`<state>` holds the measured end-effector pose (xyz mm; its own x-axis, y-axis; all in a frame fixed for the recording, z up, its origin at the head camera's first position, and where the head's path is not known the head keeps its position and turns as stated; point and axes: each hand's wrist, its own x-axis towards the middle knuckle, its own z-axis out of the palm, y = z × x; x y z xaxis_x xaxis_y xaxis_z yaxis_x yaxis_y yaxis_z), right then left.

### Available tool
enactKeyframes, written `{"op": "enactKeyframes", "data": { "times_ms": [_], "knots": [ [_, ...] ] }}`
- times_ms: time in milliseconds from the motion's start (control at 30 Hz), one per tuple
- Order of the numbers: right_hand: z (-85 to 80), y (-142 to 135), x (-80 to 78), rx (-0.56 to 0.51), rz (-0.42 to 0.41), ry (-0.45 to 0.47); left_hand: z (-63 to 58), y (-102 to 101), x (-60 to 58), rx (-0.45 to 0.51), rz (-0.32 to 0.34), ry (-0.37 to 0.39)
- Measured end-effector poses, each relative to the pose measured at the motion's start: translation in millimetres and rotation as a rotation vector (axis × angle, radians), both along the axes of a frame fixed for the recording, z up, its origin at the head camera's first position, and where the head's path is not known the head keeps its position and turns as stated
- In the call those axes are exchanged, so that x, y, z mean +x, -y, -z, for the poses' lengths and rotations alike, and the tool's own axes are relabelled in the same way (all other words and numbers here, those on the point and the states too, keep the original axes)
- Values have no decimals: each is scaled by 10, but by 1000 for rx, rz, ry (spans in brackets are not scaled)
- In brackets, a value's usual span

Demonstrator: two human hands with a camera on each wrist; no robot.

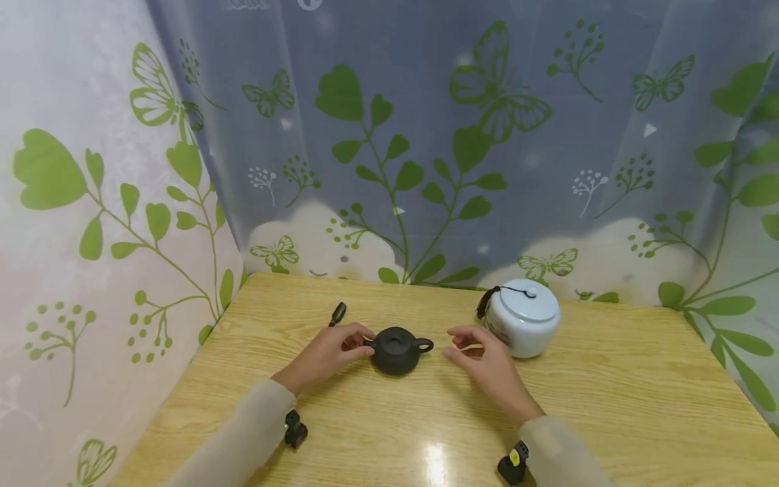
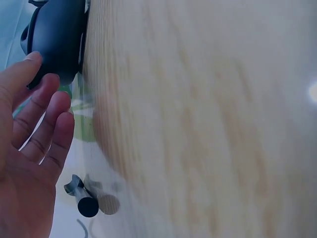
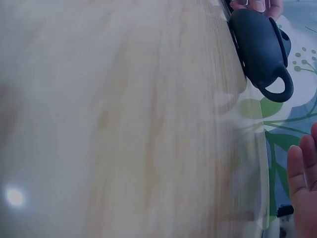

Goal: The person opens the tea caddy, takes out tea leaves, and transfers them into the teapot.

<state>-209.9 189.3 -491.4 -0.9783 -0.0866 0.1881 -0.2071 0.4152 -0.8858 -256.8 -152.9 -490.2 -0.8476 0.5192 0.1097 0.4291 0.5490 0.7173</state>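
Head view: I have a squat black teapot upright near the middle of the counter. Taking the pot as the centre of my dial, its spout points to nine o'clock and its looped handle to three.

The left hand is at nine, thumb and forefinger pinching the spout, the other fingers loosely spread. The right hand hangs at three, thumb and fingers apart with nothing between them, just short of the handle.

I'd judge the pot rigid and fairly light, probably unglazed clay; its matt skin should grip well rather than slide. It is likely brittle, spout and handle first. The lid looks merely seated, so I'd keep everything level. I'd take the handle loop and steady the body; the spout alone seems a poor lifting point.

A pale lidded jar stands between two and three o'clock, beyond the right hand, a dark tassel drooping down its side; I'd mind an elbowing knuckle there. At ten, a small dark object lies just past the left hand, partly hidden. Nothing blocks the gap to the handle. Printed cloth hangs behind, at twelve.
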Motion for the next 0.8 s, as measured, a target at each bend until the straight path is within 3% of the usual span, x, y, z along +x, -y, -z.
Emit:
{"op": "enactKeyframes", "data": {
  "times_ms": [367,567,800],
  "knots": [
    [-6,237,-131,37,-55,14,-3,-39,-3,-9,-11,9],
    [33,373,-194,83,-87,-28,7,-48,-17,-9,-18,8],
    [20,498,-245,109,-85,-26,2,-49,-11,2,-9,2]
  ]
}}
